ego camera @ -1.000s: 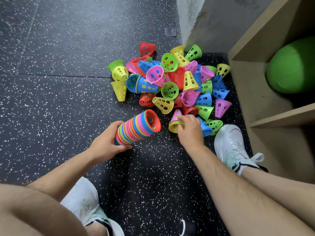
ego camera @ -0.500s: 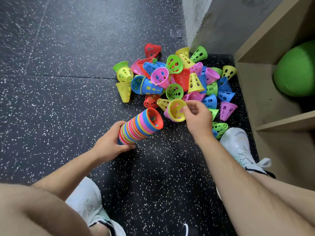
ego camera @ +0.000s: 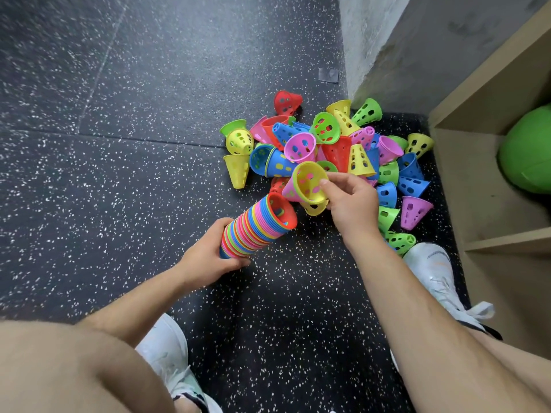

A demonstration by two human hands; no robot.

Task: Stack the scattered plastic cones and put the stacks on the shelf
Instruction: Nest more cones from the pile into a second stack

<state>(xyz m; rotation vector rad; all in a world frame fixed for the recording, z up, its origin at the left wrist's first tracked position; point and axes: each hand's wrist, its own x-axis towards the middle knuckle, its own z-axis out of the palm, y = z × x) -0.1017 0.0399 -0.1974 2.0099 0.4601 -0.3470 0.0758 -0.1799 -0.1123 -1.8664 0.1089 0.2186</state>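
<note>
A long stack of nested coloured cones lies tilted on the floor, its red open end pointing up and right. My left hand grips the stack's lower end. My right hand pinches the rim of a yellow cone nested in a pink one, held just above and right of the stack's red mouth. Behind them a pile of loose perforated cones in red, blue, green, yellow and pink covers the floor. The wooden shelf stands at the right.
A green ball sits in the shelf's upper compartment. A grey wall corner rises behind the pile. My white shoes are at the lower left and beside the shelf. The floor is black speckled rubber.
My right hand lifted the yellow and pink cone pair from the floor by the pile and brought it up and left to the stack's open end. The left hand kept hold of the stack.
</note>
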